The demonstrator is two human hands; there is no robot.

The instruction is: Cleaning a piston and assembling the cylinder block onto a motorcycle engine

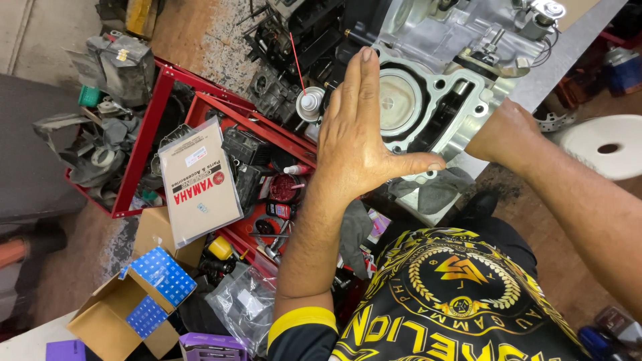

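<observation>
Left hand: one left hand (354, 137), flat and wide, fingers straight and together, thumb spread, holding nothing, raised in front of the engine.
Right hand: one right hand (506, 130), resting on the engine's edge; fingers hidden, so its grip cannot be told.
Engine: one silver cast-metal engine block (441, 93) with a round cylinder bore, on the desk (568, 57).
Spray can: one white-capped aerosol can with a red straw (309, 103), just left of the raised hand.
Tray: one red metal parts tray (144, 144), cluttered.
Boxes: one flat brown cardboard packet in clear plastic (197, 180); one open blue-patterned cardboard box (137, 304).
</observation>
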